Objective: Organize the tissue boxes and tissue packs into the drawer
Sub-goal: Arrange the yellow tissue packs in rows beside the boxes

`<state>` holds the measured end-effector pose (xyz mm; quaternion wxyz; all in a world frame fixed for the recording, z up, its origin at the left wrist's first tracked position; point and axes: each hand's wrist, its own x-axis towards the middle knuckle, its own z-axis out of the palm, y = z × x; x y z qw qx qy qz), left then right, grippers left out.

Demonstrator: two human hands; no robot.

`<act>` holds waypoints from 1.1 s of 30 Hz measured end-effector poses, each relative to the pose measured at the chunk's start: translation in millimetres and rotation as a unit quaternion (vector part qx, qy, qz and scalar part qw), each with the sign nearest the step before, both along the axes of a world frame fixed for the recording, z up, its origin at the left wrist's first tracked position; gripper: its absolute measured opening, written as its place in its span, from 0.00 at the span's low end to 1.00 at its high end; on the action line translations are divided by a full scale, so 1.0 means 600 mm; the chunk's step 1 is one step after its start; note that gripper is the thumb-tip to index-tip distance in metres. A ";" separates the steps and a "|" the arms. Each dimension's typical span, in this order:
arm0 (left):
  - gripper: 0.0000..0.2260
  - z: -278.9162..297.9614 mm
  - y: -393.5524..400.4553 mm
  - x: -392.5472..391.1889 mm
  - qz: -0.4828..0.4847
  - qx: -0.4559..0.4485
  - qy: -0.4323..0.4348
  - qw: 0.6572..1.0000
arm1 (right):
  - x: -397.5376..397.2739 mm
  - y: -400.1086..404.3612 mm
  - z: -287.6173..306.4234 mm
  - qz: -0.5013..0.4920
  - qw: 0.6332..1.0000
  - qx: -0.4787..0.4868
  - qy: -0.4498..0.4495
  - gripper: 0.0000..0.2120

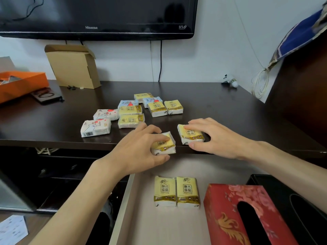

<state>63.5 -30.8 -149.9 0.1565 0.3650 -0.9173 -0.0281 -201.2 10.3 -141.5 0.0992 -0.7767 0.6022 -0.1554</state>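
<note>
I'm seeing the open drawer (141, 218) holding two yellow tissue packs (176, 191) side by side near its back edge, with a red floral tissue box (226, 209) and a black tissue box (276, 188) sitting toward its right side. At the surface's (221, 110) front edge, my left hand (139, 151) is grasping one yellow pack (163, 144) in its grip, and my right hand (217, 137) is gripping another (190, 134). More packs (131, 112) are lying mid-surface, yellow, white and blue.

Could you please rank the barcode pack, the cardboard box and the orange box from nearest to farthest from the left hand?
From the left hand:
1. Barcode pack, on its left.
2. Cardboard box, back by the wall.
3. Orange box, far left.
</note>
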 end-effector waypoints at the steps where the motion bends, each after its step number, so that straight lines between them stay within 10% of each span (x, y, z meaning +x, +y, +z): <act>1: 0.26 0.000 -0.001 0.000 0.000 0.000 -0.001 1.000 | 0.001 0.002 0.002 -0.004 1.000 0.005 0.005 0.31; 20: 0.25 -0.026 0.100 0.061 -0.041 0.130 0.072 0.988 | 0.045 0.150 -0.006 0.032 0.983 0.044 -0.177 0.25; 33: 0.28 -0.096 0.169 0.046 -0.084 0.052 -0.111 0.989 | 0.116 0.201 -0.045 0.055 0.974 0.110 0.189 0.26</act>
